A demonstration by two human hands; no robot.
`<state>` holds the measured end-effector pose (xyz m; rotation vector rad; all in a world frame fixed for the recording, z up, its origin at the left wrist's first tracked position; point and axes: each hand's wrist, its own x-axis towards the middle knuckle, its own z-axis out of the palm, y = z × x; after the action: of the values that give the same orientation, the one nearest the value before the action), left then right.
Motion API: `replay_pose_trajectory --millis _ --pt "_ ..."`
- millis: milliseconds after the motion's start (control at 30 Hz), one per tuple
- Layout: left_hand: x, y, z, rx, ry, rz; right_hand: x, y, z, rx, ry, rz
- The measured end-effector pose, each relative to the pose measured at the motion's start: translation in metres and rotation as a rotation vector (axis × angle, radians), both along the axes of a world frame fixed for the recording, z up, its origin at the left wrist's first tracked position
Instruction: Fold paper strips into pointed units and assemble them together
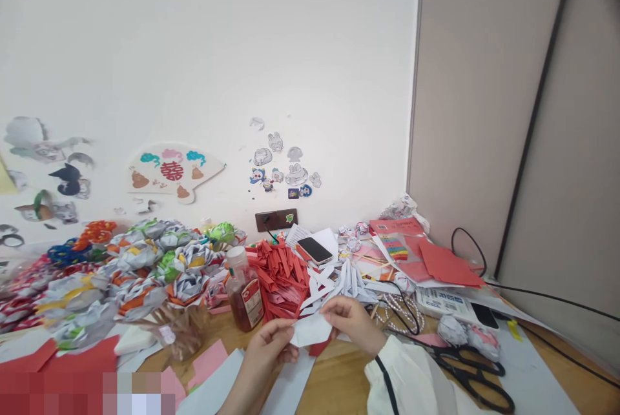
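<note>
A small white piece of paper (310, 330) is stretched between my two hands above the table. My left hand (272, 345) pinches its left edge between thumb and fingers. On the right side, my right hand (352, 321) grips the upper corner, its fingers curled. Just behind the paper lie a pile of folded white paper strips (346, 281) and a heap of folded red paper strips (281, 273). White sheets (290, 383) rest on the table below my hands.
A bottle of reddish liquid (245, 302) stands left of the red heap. Crumpled paper bundles (159, 260) fill the left. A phone (314, 250) lies at the back, red sheets (450, 263) further right. Black-handled scissors (477, 373) and cables (557, 299) are at right.
</note>
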<state>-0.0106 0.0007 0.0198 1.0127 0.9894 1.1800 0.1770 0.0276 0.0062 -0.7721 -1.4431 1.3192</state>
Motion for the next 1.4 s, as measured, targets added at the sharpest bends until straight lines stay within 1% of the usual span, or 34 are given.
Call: replay_pose_trajectory --millis 100,200,367,467,567,700,767,833,900,1000,1167,1267,1400 --pt "-0.001 0.003 -0.002 -0.001 -0.004 -0.019 0.001 -0.001 0.000 0.021 -0.023 0.029" --pt "-0.002 0.003 -0.001 0.011 -0.009 -0.019 0.001 0.000 -0.001 0.013 -0.069 0.076" --pt "-0.003 0.000 0.003 0.006 -0.031 0.008 -0.001 0.000 0.000 0.001 -0.057 0.026" --pt "-0.002 0.000 0.002 -0.005 -0.037 -0.017 -0.001 0.000 0.000 0.016 -0.037 0.022" --pt "-0.001 0.002 -0.002 -0.024 -0.042 -0.047 0.000 0.000 -0.002 0.105 -0.084 -0.032" --pt "-0.001 0.007 -0.011 -0.042 -0.003 -0.045 0.001 0.000 -0.005 0.302 -0.263 -0.122" --pt "-0.002 0.009 -0.014 -0.053 0.046 -0.050 0.002 0.000 -0.004 0.360 -0.335 -0.141" --pt "-0.004 0.011 -0.016 -0.066 0.106 -0.064 0.003 -0.001 -0.002 0.384 -0.385 -0.146" --pt "-0.005 0.012 -0.017 -0.050 0.164 -0.072 0.004 -0.003 0.000 0.378 -0.405 -0.114" --pt "-0.004 0.013 -0.020 0.029 0.243 -0.062 0.004 -0.004 -0.001 0.344 -0.425 -0.022" --pt "-0.001 0.014 -0.023 0.110 0.353 -0.063 -0.002 0.000 -0.015 0.234 -0.505 0.034" --pt "0.000 0.013 -0.024 0.107 0.371 -0.056 -0.003 0.002 -0.019 0.204 -0.503 0.058" --pt "0.001 0.014 -0.025 0.065 0.373 -0.047 -0.001 0.003 -0.018 0.217 -0.575 0.033"
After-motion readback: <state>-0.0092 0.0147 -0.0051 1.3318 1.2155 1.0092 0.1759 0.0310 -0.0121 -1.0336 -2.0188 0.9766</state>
